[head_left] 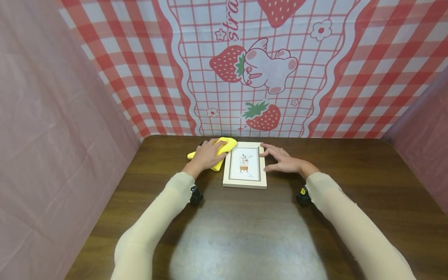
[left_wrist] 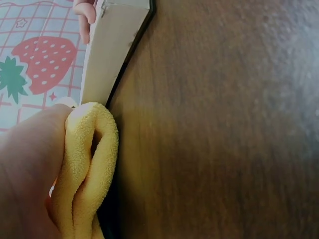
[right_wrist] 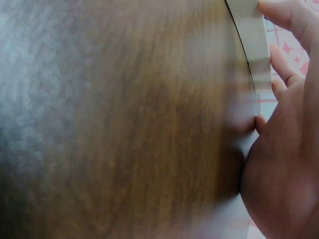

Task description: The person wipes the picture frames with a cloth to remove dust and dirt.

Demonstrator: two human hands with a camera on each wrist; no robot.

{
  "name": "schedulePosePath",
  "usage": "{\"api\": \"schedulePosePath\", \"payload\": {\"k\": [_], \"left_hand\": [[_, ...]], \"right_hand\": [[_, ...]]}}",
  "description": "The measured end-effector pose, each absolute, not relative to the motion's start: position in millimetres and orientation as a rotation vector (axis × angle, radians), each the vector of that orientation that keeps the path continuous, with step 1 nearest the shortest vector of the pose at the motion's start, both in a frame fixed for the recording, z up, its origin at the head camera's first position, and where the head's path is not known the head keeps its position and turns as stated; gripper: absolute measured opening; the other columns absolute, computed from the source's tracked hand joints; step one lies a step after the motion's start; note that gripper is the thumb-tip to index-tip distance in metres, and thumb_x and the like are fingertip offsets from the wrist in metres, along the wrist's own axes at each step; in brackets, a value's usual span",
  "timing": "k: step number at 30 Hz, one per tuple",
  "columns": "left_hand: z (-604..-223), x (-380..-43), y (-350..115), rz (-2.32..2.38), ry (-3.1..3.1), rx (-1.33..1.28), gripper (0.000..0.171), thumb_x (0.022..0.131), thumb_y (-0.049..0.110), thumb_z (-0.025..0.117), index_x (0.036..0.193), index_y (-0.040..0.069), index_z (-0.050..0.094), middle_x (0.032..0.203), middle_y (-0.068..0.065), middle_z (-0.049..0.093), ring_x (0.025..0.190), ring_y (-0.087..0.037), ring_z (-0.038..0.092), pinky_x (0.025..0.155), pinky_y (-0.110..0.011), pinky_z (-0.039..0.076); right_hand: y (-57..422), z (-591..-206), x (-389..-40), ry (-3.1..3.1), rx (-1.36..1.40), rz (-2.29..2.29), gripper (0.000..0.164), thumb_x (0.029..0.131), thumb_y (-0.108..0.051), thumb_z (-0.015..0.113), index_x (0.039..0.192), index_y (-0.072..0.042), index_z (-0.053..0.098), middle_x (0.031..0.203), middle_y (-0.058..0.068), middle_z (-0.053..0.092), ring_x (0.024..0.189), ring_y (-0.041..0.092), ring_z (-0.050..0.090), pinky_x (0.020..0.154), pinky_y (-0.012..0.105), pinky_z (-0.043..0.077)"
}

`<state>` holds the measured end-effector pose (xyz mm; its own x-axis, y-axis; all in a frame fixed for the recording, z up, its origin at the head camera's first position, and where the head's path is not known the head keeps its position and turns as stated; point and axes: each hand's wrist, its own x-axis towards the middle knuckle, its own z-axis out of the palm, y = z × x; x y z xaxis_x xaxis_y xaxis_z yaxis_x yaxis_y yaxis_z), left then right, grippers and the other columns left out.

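A cream picture frame (head_left: 227, 179) with a plant-in-pot print lies face up near the far side of the table. My left hand (head_left: 206, 154) grips a folded yellow cloth (head_left: 229, 144) at the frame's left edge. In the left wrist view the fluffy cloth (left_wrist: 89, 159) bulges in a fold beside the palm, right at the frame's side (left_wrist: 112, 50). On the other side, my right hand (head_left: 284, 159) has its fingers and thumb spread along the right edge. Its fingertips (right_wrist: 279, 59) rest at the frame's pale side (right_wrist: 254, 45) in the right wrist view.
The dark wooden table (head_left: 245, 233) reaches toward me, with glare in its near middle. A checked strawberry-print cloth (head_left: 259, 77) hangs close behind the frame. Pink fabric (head_left: 70, 136) hangs along the left, and more pink fabric (head_left: 423, 128) on the right.
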<state>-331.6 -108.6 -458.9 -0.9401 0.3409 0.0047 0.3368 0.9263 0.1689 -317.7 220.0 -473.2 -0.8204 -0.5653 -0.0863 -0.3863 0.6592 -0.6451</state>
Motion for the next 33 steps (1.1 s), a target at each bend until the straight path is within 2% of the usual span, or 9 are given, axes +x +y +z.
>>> {"api": "schedulePosePath", "payload": {"k": [10, 18, 24, 33], "left_hand": [[-454.8, -323.2, -110.0, 0.248, 3.057, 0.585, 0.054, 0.100, 0.050, 0.048, 0.152, 0.036, 0.043, 0.157, -0.007, 0.043, 0.135, -0.036, 0.050, 0.104, -0.057, 0.046], [-455.8, -308.2, -113.4, 0.237, 3.084, 0.631, 0.052, 0.100, 0.047, 0.050, 0.150, 0.037, 0.046, 0.155, -0.007, 0.046, 0.130, -0.035, 0.053, 0.101, -0.056, 0.049], [-457.5, -294.5, -116.9, 0.218, 3.087, 0.654, 0.052, 0.100, 0.047, 0.052, 0.150, 0.037, 0.046, 0.155, -0.007, 0.047, 0.127, -0.034, 0.055, 0.096, -0.054, 0.051], [-458.4, -274.1, -121.3, 0.198, 3.092, 0.689, 0.052, 0.100, 0.047, 0.052, 0.150, 0.036, 0.046, 0.154, -0.007, 0.048, 0.124, -0.033, 0.056, 0.095, -0.053, 0.051]], "right_hand": [[221.3, -475.6, -318.2, 2.606, -0.775, -0.894, 0.049, 0.089, -0.037, 0.074, 0.130, -0.022, 0.054, 0.173, 0.006, 0.013, 0.160, 0.037, 0.006, 0.123, 0.070, -0.005], [221.0, -476.0, -316.6, 2.603, -0.802, -0.916, 0.048, 0.089, -0.038, 0.073, 0.130, -0.019, 0.055, 0.172, 0.011, 0.013, 0.158, 0.041, 0.007, 0.121, 0.072, -0.005], [220.4, -475.4, -317.6, 2.600, -0.778, -0.899, 0.049, 0.089, -0.038, 0.074, 0.131, -0.021, 0.054, 0.173, 0.007, 0.012, 0.159, 0.038, 0.006, 0.122, 0.070, -0.005], [220.2, -474.4, -318.9, 2.599, -0.776, -0.899, 0.048, 0.089, -0.036, 0.074, 0.129, -0.020, 0.054, 0.172, 0.008, 0.012, 0.159, 0.038, 0.006, 0.122, 0.070, -0.006]]}}
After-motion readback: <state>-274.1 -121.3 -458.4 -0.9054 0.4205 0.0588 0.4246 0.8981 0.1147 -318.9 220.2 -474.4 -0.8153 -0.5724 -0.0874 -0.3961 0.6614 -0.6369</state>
